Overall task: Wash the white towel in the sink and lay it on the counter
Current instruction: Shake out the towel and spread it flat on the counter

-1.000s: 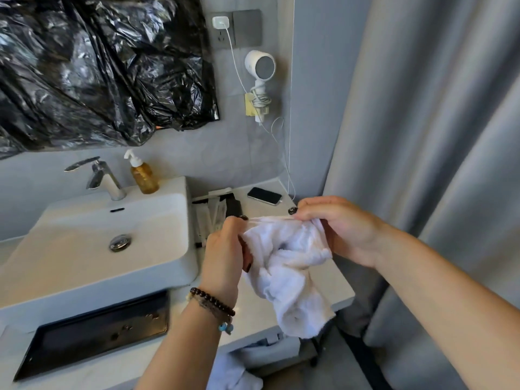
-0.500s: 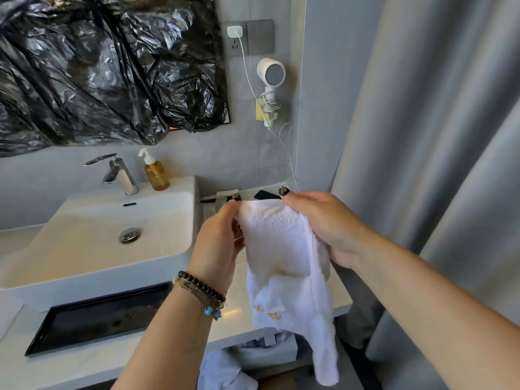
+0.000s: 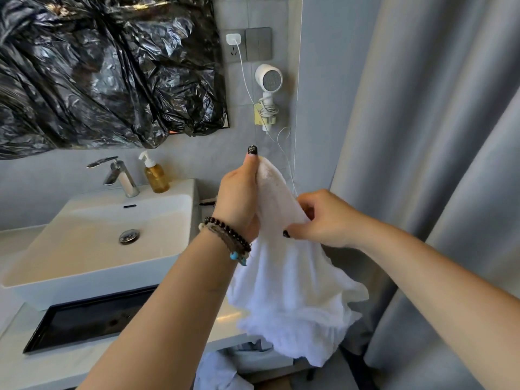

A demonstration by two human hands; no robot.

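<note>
White towel [image 3: 284, 282] is held up in the air at centre frame, to the right of the sink [image 3: 92, 237] and in front of the table [image 3: 84, 358] edge, not touching either. Left hand [image 3: 239, 201] holds the top corner: thumb up, fingers curled round the fabric, topmost point of the towel sits just beside the thumb nail. Right hand [image 3: 323, 220] is lower and to the right, thumb and fingers pinching a fold partway down the towel. The rest hangs loose and bunched below both hands, lower edge reaching below the table's front edge at lower centre. Left wrist carries beaded bracelets [image 3: 228, 240]. Sink is a white rectangular vessel basin in the left half of the frame, drain stopper [image 3: 129, 236] in the middle, chrome faucet [image 3: 118, 175] at its back edge, amber soap pump bottle [image 3: 154, 174] just beside the faucet on the right. Black tray [image 3: 84, 319] lies on the table in front of the basin. Black plastic sheet [image 3: 107, 68] covers the wall area in the upper left. White hair dryer [image 3: 268, 88] hangs on the wall at upper centre, below a socket with a white charger [image 3: 233, 39] plugged in. Grey curtain [image 3: 436, 136] fills the right side.
</note>
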